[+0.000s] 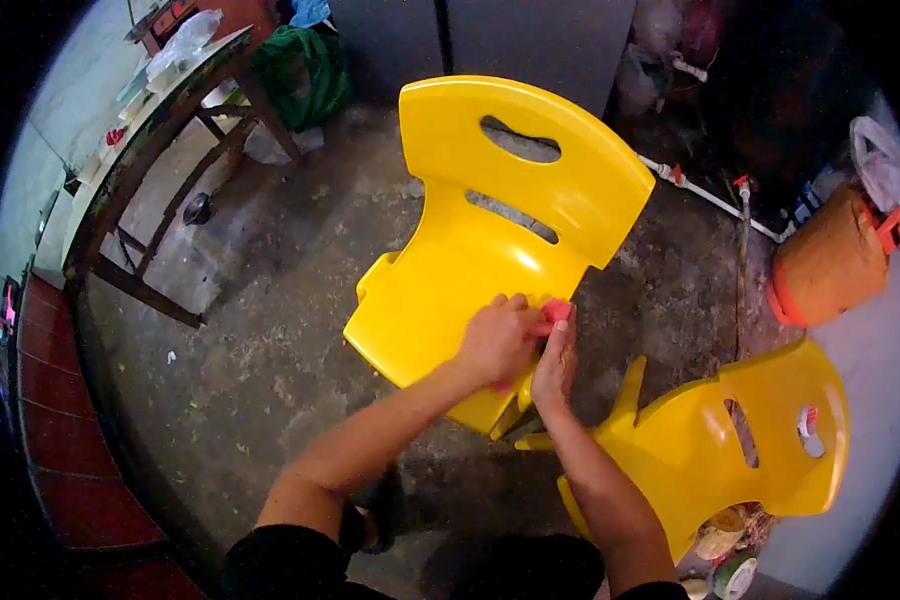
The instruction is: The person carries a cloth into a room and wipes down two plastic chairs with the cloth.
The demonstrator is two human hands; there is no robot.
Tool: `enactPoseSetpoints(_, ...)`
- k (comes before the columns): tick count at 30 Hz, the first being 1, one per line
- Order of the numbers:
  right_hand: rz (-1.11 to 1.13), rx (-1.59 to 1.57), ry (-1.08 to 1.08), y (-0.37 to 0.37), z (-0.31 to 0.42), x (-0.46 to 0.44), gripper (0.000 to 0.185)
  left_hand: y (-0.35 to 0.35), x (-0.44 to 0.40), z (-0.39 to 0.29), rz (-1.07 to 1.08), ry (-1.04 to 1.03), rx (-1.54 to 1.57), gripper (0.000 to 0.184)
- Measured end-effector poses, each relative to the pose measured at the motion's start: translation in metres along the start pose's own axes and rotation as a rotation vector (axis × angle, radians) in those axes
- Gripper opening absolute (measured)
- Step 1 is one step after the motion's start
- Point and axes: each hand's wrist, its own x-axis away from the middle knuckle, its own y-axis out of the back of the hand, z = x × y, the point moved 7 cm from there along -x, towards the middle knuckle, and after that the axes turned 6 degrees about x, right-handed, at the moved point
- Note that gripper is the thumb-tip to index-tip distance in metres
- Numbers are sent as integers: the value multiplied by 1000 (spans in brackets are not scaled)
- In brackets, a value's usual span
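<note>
A yellow plastic chair [440,290] stands on the floor in front of me, its backrest with two slots turned away to the upper right. Both hands are at the right edge of its seat. My left hand [500,340] has its fingers curled closed on a small pink cloth [557,309], pressed to the seat. A bit of pink also shows below that hand. My right hand [556,368] is beside it at the seat's edge, fingers together and closed around the cloth's bunched end. The cloth is partly hidden by the fingers.
A second yellow chair [670,425] lies tipped over at the lower right, close to my right forearm. An orange container [832,260] stands against the right wall near white pipes [710,190]. A wooden table [160,130] is at the left, with a green bag [300,75] behind it.
</note>
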Motion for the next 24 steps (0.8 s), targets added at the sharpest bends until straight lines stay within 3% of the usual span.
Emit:
enactPoseSetpoints(2, -67, 146, 23, -1, -5, 1, 60, 10, -12, 31, 33, 12, -158, 18)
enactPoseSetpoints(3, -82, 211, 26, -1, -5, 3, 60, 40, -19, 44, -81, 238, -204, 26)
enactPoseSetpoints(5, -56, 302, 12, 6, 9, 4, 63, 53, -39, 98, -119, 142, -453, 60)
enactPoseSetpoints(7, -52, 316, 8, 5, 11, 4, 63, 91, -44, 113, -342, 190, -493, 54)
enactPoseSetpoints(9, -47, 300, -12, 3, 10, 6, 63, 78, -41, 101, -307, 220, -589, 38)
enactPoseSetpoints(12, -67, 301, 40, 4, 10, 4, 61, 34, -58, 91, -241, 347, -158, 25)
enactPoseSetpoints(13, -83, 261, 38, 6, 10, 5, 60, 16, -54, 81, -185, 491, 19, 25)
enactPoseSetpoints(14, -98, 219, 36, 6, 10, 5, 59, 12, -45, 33, -21, 329, 95, 24)
enactPoseSetpoints(15, -111, 176, 40, 5, 12, 5, 58, -21, -43, 31, 106, 275, -91, 23)
enactPoseSetpoints(16, -107, 185, 42, 3, 11, 3, 59, -7, -26, -1, 98, 185, -110, 22)
enactPoseSetpoints(19, -92, 224, 38, 1, 6, 1, 60, 3, -8, 16, 58, 55, -119, 24)
enactPoseSetpoints(22, -91, 180, 11, 6, 10, 7, 62, 50, -32, 95, -104, 294, -317, 39)
enactPoseSetpoints(23, -88, 212, 4, 5, 9, 5, 62, 71, -37, 107, -238, 195, -478, 44)
enactPoseSetpoints(24, -86, 244, -3, 6, 8, 4, 62, 84, -42, 111, -324, 155, -488, 36)
